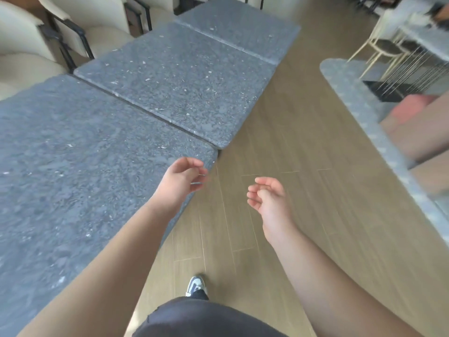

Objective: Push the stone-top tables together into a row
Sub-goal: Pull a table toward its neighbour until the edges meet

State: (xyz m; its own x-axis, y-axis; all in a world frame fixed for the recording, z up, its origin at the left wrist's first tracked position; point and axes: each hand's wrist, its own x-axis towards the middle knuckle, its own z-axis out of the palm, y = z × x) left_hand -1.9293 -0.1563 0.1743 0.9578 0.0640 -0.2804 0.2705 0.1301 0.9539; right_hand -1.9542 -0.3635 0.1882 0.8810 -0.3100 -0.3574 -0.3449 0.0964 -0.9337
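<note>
— Where were the tables when you looked?

— Three dark stone tops ran in a line away from the person. The nearest table point(73, 171) sat at their left, the middle table point(179, 81) just beyond it, and the far table point(240, 25) past that. A thin dark seam showed between the near and middle tops; the middle and far ones met edge to edge, as far as I could tell. The middle one stuck out a little further toward the aisle than the nearest.

— And the hands?

— Neither held anything. The left hand point(181, 182) hung over the near table's aisle-side corner, fingers loosely curled and slightly apart. I couldn't say whether it touched the stone. The right hand point(268, 197) was out over the wooden floor point(291, 147), well clear of the tables, palm turned up a bit, fingers loosely curled.

— Anything else about?

— Cream chairs point(97, 27) stood on the far side of the row, a pale speckled counter point(345, 86) ran along the right, and one sneaker point(196, 285) was planted on the floor.
</note>
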